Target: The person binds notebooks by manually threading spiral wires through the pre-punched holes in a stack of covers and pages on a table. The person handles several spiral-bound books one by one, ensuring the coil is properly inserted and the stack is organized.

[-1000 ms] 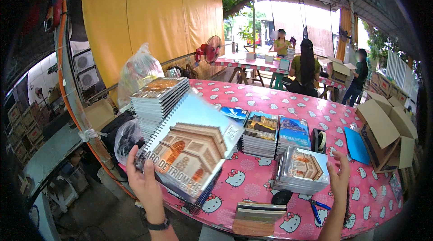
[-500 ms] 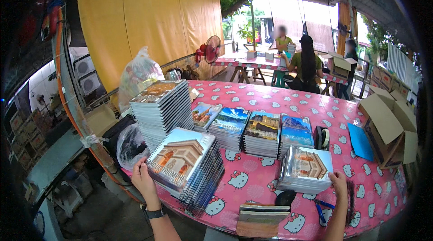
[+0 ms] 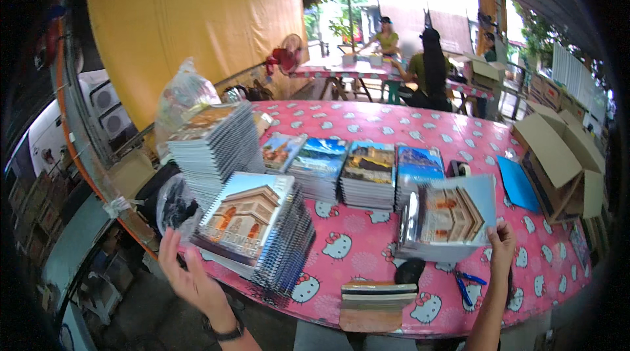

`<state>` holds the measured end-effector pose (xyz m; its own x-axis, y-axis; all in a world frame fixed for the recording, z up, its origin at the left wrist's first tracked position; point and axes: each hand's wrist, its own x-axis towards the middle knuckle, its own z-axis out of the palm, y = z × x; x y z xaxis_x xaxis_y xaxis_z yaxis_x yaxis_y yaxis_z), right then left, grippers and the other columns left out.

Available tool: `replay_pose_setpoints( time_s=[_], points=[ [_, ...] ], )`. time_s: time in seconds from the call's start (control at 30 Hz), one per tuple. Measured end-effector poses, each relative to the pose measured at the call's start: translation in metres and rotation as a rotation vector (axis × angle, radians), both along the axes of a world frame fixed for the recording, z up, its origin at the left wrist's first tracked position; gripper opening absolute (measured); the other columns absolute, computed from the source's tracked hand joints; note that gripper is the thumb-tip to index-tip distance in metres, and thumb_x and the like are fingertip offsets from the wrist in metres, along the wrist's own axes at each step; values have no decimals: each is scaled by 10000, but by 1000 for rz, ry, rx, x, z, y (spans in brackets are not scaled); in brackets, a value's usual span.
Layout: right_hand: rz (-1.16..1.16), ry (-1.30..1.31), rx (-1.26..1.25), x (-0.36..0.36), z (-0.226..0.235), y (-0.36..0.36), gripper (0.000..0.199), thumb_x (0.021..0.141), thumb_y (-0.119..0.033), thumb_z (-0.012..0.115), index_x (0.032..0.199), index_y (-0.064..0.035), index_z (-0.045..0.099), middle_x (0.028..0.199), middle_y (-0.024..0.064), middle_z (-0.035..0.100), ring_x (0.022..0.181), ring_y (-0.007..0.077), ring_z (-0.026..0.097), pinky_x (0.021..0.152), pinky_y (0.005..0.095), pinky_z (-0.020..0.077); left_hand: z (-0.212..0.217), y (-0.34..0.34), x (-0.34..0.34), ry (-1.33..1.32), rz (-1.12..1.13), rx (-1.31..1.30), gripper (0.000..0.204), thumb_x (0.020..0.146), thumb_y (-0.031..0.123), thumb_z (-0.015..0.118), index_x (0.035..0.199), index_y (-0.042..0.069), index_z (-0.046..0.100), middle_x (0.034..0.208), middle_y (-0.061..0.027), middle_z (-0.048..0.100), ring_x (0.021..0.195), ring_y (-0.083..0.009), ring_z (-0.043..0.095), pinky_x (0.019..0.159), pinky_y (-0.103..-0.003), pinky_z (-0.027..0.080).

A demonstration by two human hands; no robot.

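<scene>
My left hand (image 3: 200, 279) is open, fingers spread, just off the lower left corner of a tall stack of spiral-bound notebooks (image 3: 246, 210). The top cover there shows a stone arch. My right hand (image 3: 502, 246) pinches the right edge of a notebook with the same arch cover (image 3: 459, 210), which lies tilted on top of a shorter pile (image 3: 407, 229). That pile looks glossy, as if in clear wrapping. Behind stand several notebook stacks, among them a blue lake cover (image 3: 318, 157), a castle cover (image 3: 369, 162) and a blue coastal cover (image 3: 420, 164).
Blue-handled pliers (image 3: 467, 285), a dark rounded object (image 3: 410, 272) and a block of boards (image 3: 374, 308) lie near the table's front edge. A taller notebook stack (image 3: 216, 147) rises at left. An open cardboard box (image 3: 558, 154) and blue sheet (image 3: 518, 183) sit at right. People work at a far table.
My left hand has let go of the left stack's corner and spread its fingers. The right-hand notebook has been raised and tilted at its right edge. The whole view has shifted slightly.
</scene>
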<state>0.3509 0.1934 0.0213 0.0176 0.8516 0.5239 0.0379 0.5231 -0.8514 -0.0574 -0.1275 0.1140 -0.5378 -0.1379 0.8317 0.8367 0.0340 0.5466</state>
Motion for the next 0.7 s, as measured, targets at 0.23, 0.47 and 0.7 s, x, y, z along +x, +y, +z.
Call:
replay_pose_setpoints(
  time_s=[0.23, 0.47, 0.7],
  points=[
    [352, 275, -64, -67, -11, -91, 205, 751, -46, 689, 926, -54, 583, 825, -10, 587, 704, 65, 521, 640, 209, 426, -45, 76, 121, -299, -951, -227, 507, 734, 156, 726, 1128, -64, 494, 1184, -205, 515, 1067, -263, 525, 860, -332, 431],
    [589, 57, -440, -62, -30, -115, 211, 774, -10, 653, 976, -24, 595, 777, 8, 611, 653, 85, 546, 601, 228, 442, -89, 75, 91, -498, -1150, -536, 184, 751, 41, 694, 910, -19, 623, 824, -93, 659, 725, -139, 622, 663, -266, 490],
    [618, -207, -361, -66, -51, -130, 611, 739, -101, 697, 1281, -67, 415, 1258, 87, 498, 1120, 197, 486, 891, 292, 410, -112, 69, 90, -535, -1179, -400, 503, 728, 158, 721, 1143, 12, 477, 1076, -97, 530, 984, -172, 522, 850, -310, 425]
  ],
)
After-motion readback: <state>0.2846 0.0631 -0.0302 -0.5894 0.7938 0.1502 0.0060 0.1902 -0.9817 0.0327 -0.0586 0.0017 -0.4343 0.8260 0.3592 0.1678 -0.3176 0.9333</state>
